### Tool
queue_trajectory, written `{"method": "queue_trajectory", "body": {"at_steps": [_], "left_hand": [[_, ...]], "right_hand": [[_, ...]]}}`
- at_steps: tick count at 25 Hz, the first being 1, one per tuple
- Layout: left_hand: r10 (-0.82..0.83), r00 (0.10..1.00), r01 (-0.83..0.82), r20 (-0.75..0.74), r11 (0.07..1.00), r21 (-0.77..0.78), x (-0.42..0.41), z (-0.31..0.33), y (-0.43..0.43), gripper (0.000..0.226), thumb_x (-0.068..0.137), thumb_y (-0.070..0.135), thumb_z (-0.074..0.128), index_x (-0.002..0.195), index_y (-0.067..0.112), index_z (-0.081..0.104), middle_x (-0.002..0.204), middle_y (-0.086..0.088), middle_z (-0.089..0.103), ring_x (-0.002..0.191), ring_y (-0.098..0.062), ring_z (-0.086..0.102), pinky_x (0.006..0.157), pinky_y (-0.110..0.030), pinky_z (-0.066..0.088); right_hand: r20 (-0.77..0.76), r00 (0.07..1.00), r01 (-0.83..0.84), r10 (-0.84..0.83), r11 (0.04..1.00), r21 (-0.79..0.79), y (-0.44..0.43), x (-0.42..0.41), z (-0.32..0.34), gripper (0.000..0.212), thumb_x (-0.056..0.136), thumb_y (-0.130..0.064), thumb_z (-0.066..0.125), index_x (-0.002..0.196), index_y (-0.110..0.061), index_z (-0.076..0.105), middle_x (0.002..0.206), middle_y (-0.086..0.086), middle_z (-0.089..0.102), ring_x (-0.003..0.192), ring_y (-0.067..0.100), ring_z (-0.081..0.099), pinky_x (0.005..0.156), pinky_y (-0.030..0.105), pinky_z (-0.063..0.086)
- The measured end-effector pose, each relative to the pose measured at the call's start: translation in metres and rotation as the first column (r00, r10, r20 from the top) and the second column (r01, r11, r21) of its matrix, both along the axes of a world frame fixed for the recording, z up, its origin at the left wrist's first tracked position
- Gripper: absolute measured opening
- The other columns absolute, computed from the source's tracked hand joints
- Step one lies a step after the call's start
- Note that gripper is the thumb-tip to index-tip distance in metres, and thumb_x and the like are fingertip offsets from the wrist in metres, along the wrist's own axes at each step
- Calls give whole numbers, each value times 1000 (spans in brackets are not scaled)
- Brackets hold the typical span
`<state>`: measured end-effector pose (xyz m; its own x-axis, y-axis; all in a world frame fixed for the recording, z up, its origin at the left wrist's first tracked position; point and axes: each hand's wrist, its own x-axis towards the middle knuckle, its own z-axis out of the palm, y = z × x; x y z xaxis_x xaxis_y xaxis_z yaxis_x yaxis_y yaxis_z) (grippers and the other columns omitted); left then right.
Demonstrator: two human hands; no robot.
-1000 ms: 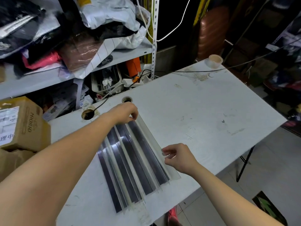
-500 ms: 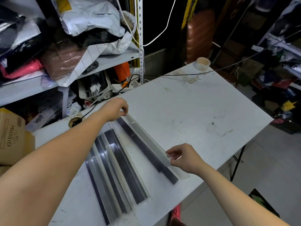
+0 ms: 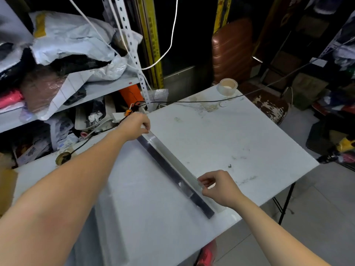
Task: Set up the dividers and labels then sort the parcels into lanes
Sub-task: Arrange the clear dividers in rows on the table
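Note:
A long clear divider strip with a dark base (image 3: 169, 166) lies diagonally across the middle of the white table (image 3: 221, 143). My left hand (image 3: 134, 127) pinches its far end near the table's back edge. My right hand (image 3: 219, 187) pinches the clear upright wall near its near end. The other dividers are hidden behind my left forearm or outside the view.
A tape roll (image 3: 228, 86) stands at the table's far corner, with a black cable (image 3: 201, 101) running across the back edge. Cluttered shelves with parcel bags (image 3: 73, 39) stand to the left. A round cable hole (image 3: 62, 158) sits at the table's left rear. The floor drops off right of the table.
Both hands have carried one divider away from the stack, to the right across the table. The remaining stack has dropped out of sight as the view shifted right.

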<state>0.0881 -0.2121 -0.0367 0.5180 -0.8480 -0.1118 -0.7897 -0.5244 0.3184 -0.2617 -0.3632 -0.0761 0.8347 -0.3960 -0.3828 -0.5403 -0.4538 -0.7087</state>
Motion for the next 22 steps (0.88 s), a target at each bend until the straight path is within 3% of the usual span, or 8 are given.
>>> {"method": "queue_trajectory", "body": {"at_steps": [6, 9, 14, 18, 22], "left_hand": [[-33, 999, 32, 34, 999, 36, -14, 1, -89, 7, 86, 11, 79, 86, 16, 74, 94, 3, 66, 91, -17, 59, 84, -36, 51], [-63, 998, 62, 29, 998, 29, -16, 1, -125, 5, 87, 12, 78, 89, 14, 73, 95, 2, 64, 92, -17, 56, 80, -31, 45], [-125, 991, 125, 42, 992, 1, -11, -4, -176, 6, 87, 11, 77, 89, 15, 73, 94, 4, 61, 89, -15, 55, 79, -30, 46], [-166, 986, 166, 13, 986, -9, 0, -8, -212, 13, 86, 11, 77, 84, 22, 70, 95, 5, 61, 90, -15, 58, 80, -30, 49], [-213, 977, 214, 23, 976, -32, 4, -5, -246, 10, 85, 12, 79, 83, 20, 74, 91, 4, 65, 87, -13, 59, 79, -32, 51]], "right_hand": [[13, 996, 89, -89, 996, -15, -71, -22, 0, 33, 78, -10, 72, 107, -24, 79, 93, -16, 73, 88, -2, 68, 82, 16, 55], [18, 989, 146, -146, 989, -28, -91, -32, 1, 33, 78, -12, 73, 107, -28, 78, 91, -20, 72, 89, -4, 68, 84, 20, 56], [50, 984, 175, -173, 983, -52, -110, -41, 4, 34, 83, -18, 73, 80, -51, 66, 82, -26, 72, 86, -8, 66, 80, 21, 57], [48, 964, 264, -261, 962, -74, -127, -44, 4, 16, 86, -27, 74, 93, -42, 76, 87, -26, 73, 89, -8, 66, 83, 25, 57], [62, 957, 290, -285, 949, -121, -146, -43, -4, 22, 87, -24, 74, 105, -37, 77, 94, -28, 72, 92, -9, 65, 86, 29, 58]]}}
